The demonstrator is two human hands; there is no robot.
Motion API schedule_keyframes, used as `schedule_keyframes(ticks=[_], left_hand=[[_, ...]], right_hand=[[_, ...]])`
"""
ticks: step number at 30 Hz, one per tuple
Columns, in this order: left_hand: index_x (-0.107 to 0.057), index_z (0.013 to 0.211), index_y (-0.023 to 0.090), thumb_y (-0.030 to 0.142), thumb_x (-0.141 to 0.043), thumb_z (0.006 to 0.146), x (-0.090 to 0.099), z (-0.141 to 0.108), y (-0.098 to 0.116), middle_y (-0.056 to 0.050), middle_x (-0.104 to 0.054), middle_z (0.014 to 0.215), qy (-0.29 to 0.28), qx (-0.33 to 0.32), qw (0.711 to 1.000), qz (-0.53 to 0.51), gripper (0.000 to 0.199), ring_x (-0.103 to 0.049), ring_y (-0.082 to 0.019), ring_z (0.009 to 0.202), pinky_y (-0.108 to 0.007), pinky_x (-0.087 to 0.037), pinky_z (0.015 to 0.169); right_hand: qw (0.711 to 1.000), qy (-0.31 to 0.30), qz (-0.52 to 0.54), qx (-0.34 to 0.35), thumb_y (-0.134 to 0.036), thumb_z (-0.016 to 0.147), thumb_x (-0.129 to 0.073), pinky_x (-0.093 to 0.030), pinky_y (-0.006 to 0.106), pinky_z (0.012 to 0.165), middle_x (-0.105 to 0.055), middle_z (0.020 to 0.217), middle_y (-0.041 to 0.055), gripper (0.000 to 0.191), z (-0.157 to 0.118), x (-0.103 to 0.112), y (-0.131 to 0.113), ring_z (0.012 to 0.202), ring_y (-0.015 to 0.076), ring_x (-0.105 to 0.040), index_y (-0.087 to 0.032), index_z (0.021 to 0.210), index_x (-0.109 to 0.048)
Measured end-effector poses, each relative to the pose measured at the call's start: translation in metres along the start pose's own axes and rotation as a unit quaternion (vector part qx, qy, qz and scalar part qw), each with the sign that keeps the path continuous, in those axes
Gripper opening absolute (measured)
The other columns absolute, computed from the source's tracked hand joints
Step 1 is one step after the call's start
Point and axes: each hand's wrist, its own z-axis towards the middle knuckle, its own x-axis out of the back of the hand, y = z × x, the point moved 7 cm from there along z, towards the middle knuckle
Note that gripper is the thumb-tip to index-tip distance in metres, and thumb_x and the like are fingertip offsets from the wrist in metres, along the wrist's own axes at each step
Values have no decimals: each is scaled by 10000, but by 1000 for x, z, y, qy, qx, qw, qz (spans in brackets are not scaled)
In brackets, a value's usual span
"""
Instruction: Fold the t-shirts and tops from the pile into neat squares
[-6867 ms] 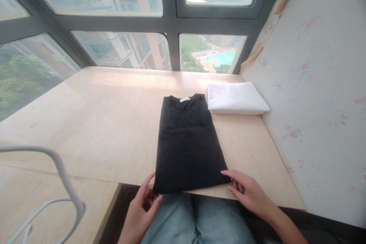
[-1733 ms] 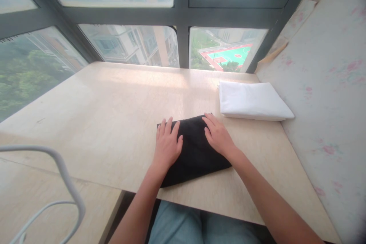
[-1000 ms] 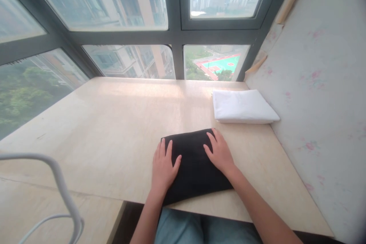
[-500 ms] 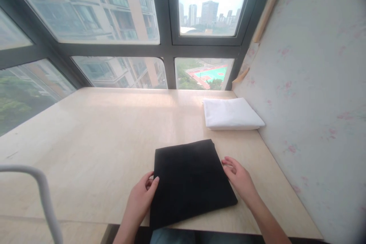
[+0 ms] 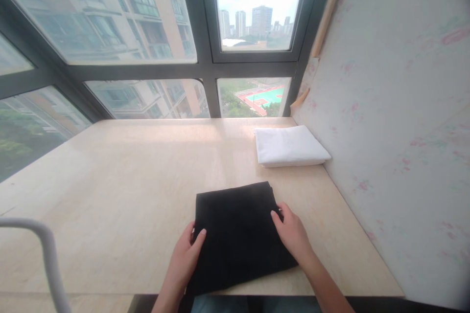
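Observation:
A folded black cloth (image 5: 237, 234) lies flat near the front edge of the table, its near left corner reaching the edge. My left hand (image 5: 186, 249) grips its left side, thumb on top and the other fingers at or under the edge, partly hidden. On the opposite side, my right hand (image 5: 292, 232) holds the right edge the same way, thumb on the upper face. Behind the black cloth, toward the wall, rests a folded white cloth (image 5: 292, 145); neither hand touches it.
The pale wooden table (image 5: 139, 190) runs back to the dark window frame (image 5: 211, 90). A flower-patterned wall (image 5: 385, 146) bounds the right side. At the lower left, a curved grey-white tube (image 5: 49, 249) rises in front of the table.
My right hand has moved left, from beside the black cloth onto its right edge, thumb now on top. My left hand stays at the left edge. The view has shifted slightly.

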Motion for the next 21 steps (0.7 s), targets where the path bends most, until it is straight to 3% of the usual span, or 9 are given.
schedule_keyframes(ticks=[6,11,15,21], left_hand=[[-643,1217,194,476,-668,771,-9,-14,6,-99,-674,1272,-13,74,983,-170,528,-603,-310,1222,-468,-489,1044],[-641,1242,201,466,-708,748,-27,-13,48,-96,-704,1212,-44,57,970,-230,565,-646,-328,1147,-485,-541,967],[-587,1315,162,489,-706,764,-62,5,111,-120,-724,1140,-112,-7,955,-274,652,-687,-312,1043,-445,-571,892],[-567,1329,163,476,-645,833,-125,70,236,-99,-709,1126,-173,-175,923,-296,592,-673,-259,1003,-410,-551,896]], right_hand=[[984,-10,174,-34,-492,899,-541,-556,428,922,-706,1186,98,436,-10,21,7,1105,278,-666,-220,1214,-672],[970,20,237,-40,-507,880,-588,-480,457,1049,-668,1274,90,460,0,68,-1,1189,276,-619,-222,1231,-675],[973,74,218,18,-494,859,-617,-480,467,1038,-689,1232,91,435,42,123,-27,1152,287,-636,-219,1187,-700],[974,157,99,128,-398,878,-576,-489,449,987,-700,1193,91,399,162,213,-72,1090,263,-651,-186,1200,-680]])
